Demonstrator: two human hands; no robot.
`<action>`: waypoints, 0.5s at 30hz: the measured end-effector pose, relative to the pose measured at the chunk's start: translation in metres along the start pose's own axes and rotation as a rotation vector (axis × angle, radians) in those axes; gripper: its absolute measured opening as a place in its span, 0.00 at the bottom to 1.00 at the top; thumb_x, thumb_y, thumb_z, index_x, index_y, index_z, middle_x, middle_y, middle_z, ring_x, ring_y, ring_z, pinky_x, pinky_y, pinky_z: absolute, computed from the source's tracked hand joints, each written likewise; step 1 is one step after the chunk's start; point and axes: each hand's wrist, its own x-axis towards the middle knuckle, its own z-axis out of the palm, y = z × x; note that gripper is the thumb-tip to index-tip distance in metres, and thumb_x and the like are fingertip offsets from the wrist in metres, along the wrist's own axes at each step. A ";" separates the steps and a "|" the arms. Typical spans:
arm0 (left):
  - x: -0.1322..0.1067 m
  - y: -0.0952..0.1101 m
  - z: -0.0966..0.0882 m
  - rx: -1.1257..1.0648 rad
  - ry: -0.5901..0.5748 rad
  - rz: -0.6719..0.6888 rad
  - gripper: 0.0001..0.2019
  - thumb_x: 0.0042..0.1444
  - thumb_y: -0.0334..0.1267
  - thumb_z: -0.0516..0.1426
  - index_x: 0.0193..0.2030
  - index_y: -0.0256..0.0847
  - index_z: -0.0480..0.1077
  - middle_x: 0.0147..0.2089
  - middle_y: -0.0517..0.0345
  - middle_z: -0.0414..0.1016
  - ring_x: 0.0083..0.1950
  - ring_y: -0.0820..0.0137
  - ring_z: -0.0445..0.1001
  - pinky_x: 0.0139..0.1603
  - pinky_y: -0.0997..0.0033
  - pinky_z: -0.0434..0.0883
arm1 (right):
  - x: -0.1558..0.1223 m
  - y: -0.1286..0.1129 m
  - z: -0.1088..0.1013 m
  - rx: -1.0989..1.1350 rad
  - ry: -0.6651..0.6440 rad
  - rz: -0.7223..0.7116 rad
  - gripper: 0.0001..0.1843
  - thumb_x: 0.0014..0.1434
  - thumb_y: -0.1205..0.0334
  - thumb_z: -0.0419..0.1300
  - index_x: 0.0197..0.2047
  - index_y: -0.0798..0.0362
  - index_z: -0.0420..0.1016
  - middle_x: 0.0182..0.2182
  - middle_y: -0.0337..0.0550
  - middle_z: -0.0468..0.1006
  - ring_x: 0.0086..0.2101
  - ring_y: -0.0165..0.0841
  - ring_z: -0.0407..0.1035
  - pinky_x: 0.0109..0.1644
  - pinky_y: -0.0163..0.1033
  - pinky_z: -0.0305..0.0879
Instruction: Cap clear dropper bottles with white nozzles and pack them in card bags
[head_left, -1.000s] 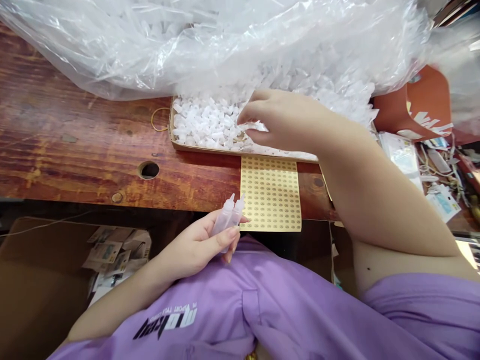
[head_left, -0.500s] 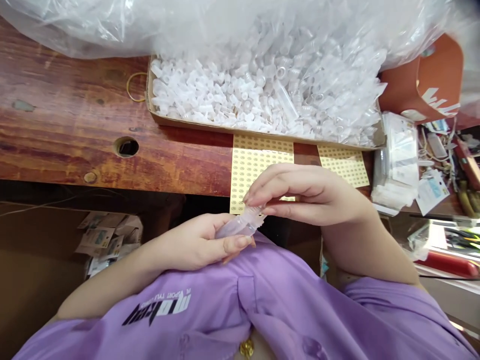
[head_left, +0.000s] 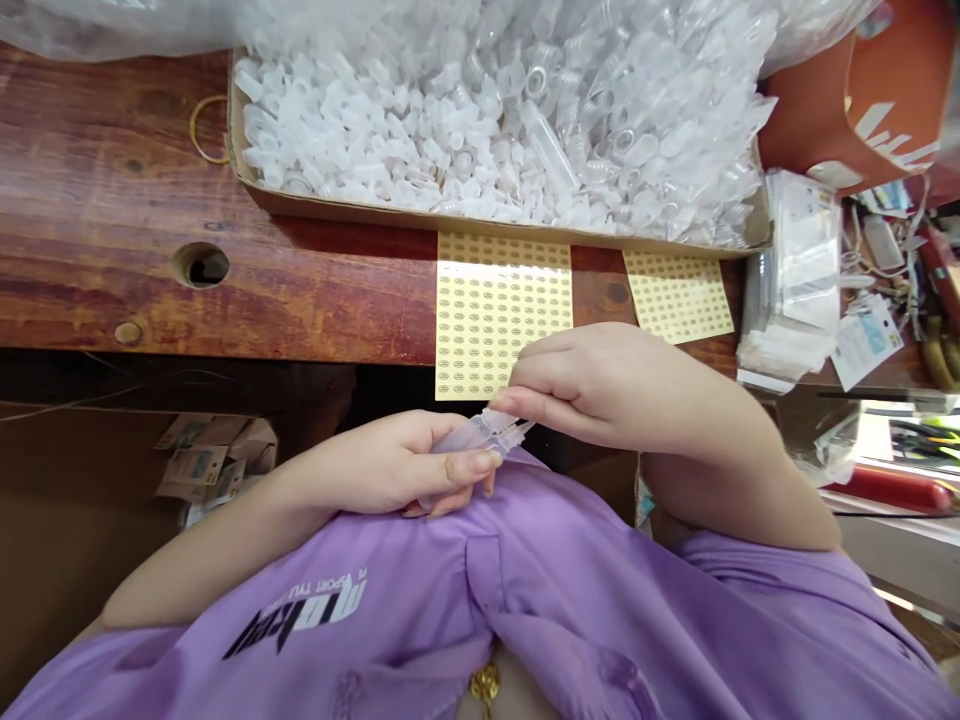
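Note:
My left hand (head_left: 390, 465) is closed round two small clear plastic bottles (head_left: 480, 435), held over my lap just below the table's edge. My right hand (head_left: 600, 385) pinches at the tips of those bottles, fingers pressed together on a small white cap that is mostly hidden. Beyond them, a shallow cardboard tray (head_left: 337, 207) holds a heap of white caps (head_left: 375, 140) on its left side and clear bottles (head_left: 637, 110) spilling from a plastic bag on its right. A yellow sheet of small stickers (head_left: 499, 310) lies on the wooden table (head_left: 112, 250) right ahead of my hands.
A second sticker sheet (head_left: 679, 297) lies to the right, beside a stack of clear packets (head_left: 795, 290). A red cardboard piece (head_left: 832, 110) and cluttered tools sit at far right. The table has a round hole (head_left: 200, 265); a rubber band (head_left: 199, 130) lies nearby. A brown box (head_left: 75, 520) stands below left.
My right hand left the tray of caps and came back to the bottles in my left hand, where it now pinches at their tips. The view has tilted down.

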 end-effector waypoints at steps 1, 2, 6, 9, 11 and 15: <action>0.001 0.001 0.000 -0.001 0.016 -0.016 0.20 0.62 0.54 0.52 0.33 0.36 0.65 0.21 0.65 0.62 0.22 0.78 0.56 0.26 0.74 0.56 | -0.001 0.000 0.002 -0.029 0.001 0.057 0.29 0.69 0.46 0.43 0.28 0.54 0.74 0.24 0.45 0.74 0.26 0.32 0.65 0.28 0.38 0.51; 0.001 0.002 0.001 -0.010 0.033 -0.034 0.20 0.62 0.54 0.52 0.33 0.36 0.65 0.20 0.65 0.61 0.21 0.78 0.55 0.26 0.74 0.55 | -0.002 0.000 0.003 -0.020 0.008 0.086 0.30 0.68 0.43 0.43 0.30 0.54 0.75 0.26 0.45 0.75 0.27 0.32 0.66 0.28 0.37 0.51; 0.004 0.005 0.002 -0.025 0.018 -0.093 0.21 0.61 0.55 0.53 0.32 0.37 0.64 0.20 0.66 0.61 0.21 0.78 0.53 0.23 0.74 0.52 | -0.009 0.003 0.003 0.123 0.041 -0.059 0.23 0.67 0.46 0.48 0.48 0.55 0.73 0.41 0.48 0.77 0.36 0.34 0.70 0.37 0.37 0.60; 0.006 0.008 0.002 0.021 -0.048 -0.110 0.21 0.61 0.55 0.52 0.29 0.37 0.62 0.22 0.64 0.61 0.21 0.78 0.53 0.24 0.74 0.54 | -0.011 0.003 0.006 0.043 -0.014 -0.011 0.25 0.70 0.51 0.42 0.35 0.55 0.75 0.28 0.46 0.75 0.30 0.34 0.67 0.33 0.38 0.56; 0.008 0.008 0.002 0.025 -0.042 -0.112 0.22 0.61 0.56 0.52 0.28 0.37 0.62 0.22 0.64 0.61 0.21 0.78 0.53 0.24 0.74 0.53 | -0.011 0.004 0.008 0.071 -0.001 0.030 0.27 0.69 0.47 0.43 0.33 0.55 0.75 0.28 0.46 0.75 0.29 0.33 0.67 0.32 0.37 0.55; 0.008 0.009 0.004 0.018 -0.039 -0.124 0.21 0.61 0.54 0.52 0.29 0.37 0.63 0.22 0.64 0.61 0.22 0.78 0.53 0.24 0.74 0.53 | -0.011 0.009 0.014 0.149 0.052 -0.106 0.24 0.68 0.47 0.47 0.40 0.57 0.74 0.35 0.48 0.76 0.35 0.33 0.68 0.36 0.36 0.59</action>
